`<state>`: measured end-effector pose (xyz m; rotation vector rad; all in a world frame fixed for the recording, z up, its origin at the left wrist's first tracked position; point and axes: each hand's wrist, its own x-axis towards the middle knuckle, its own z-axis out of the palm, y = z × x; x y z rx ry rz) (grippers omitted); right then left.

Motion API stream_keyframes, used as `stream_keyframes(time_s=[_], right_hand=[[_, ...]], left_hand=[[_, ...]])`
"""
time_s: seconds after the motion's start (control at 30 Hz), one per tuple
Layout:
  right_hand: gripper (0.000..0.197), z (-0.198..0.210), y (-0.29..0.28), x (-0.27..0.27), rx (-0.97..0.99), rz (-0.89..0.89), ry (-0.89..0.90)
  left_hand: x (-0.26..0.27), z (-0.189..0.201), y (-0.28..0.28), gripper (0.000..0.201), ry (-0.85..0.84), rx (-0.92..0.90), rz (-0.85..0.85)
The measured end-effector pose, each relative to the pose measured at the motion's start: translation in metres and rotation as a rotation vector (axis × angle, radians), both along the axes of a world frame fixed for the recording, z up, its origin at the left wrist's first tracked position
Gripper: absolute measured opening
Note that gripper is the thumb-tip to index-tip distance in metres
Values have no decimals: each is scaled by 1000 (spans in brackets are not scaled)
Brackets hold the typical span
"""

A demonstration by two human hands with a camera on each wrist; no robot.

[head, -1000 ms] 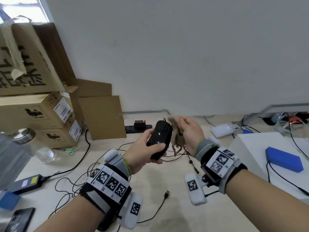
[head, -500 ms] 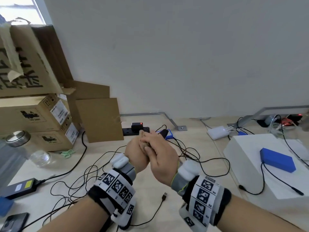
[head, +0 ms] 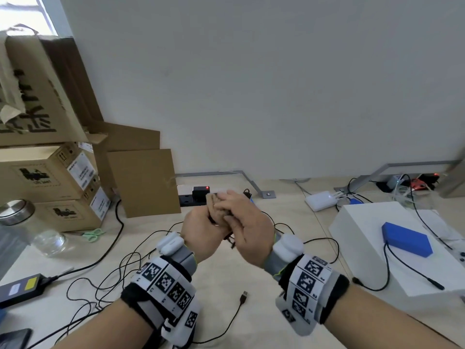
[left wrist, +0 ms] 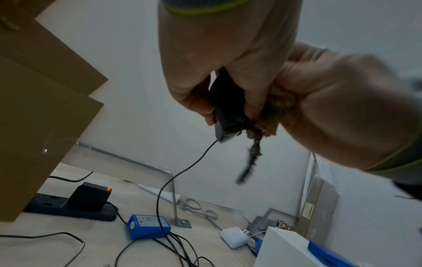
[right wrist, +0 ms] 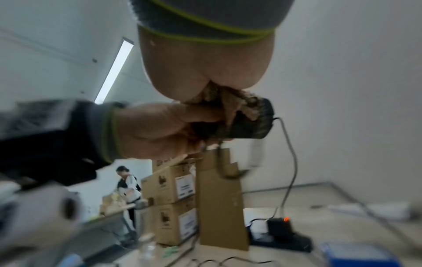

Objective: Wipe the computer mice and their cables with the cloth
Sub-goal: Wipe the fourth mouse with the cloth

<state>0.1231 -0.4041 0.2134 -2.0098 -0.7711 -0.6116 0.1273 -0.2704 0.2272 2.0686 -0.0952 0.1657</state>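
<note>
A black wired mouse (left wrist: 224,94) is held up above the desk in my left hand (head: 203,222), thumb on one side and fingers on the other. My right hand (head: 241,217) grips a crumpled tan cloth (left wrist: 274,112) and presses it against the mouse's side. In the head view the hands and the cloth (head: 217,207) hide the mouse almost fully. Its thin black cable (left wrist: 173,180) hangs from the front end down to the desk. In the right wrist view the cloth (right wrist: 228,103) is bunched over the mouse (right wrist: 253,126).
Stacked cardboard boxes (head: 50,172) stand at the left, a black power strip (head: 193,197) sits behind the hands, and a white box (head: 364,222) bearing a blue block (head: 406,241) is at the right. Loose cables and a USB plug (head: 243,297) lie on the desk, with a glass jar (head: 30,227) near the left edge.
A second ago the cloth was held beside the exposed mouse. My right hand has since closed over the mouse with the cloth, and both hands have drawn together.
</note>
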Motion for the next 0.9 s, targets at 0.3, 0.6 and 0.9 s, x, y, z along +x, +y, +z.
stream_keyframes(time_s=[0.3, 0.6, 0.9], right_hand=[[22, 2, -45, 49, 600, -374, 549], [32, 8, 4, 14, 105, -286, 139], [28, 11, -10, 28, 82, -314, 275]], left_hand=[[-8, 2, 9, 31, 215, -519, -49], [-8, 12, -10, 46, 455, -1102, -120], [-5, 5, 0, 66, 462, -1081, -83]])
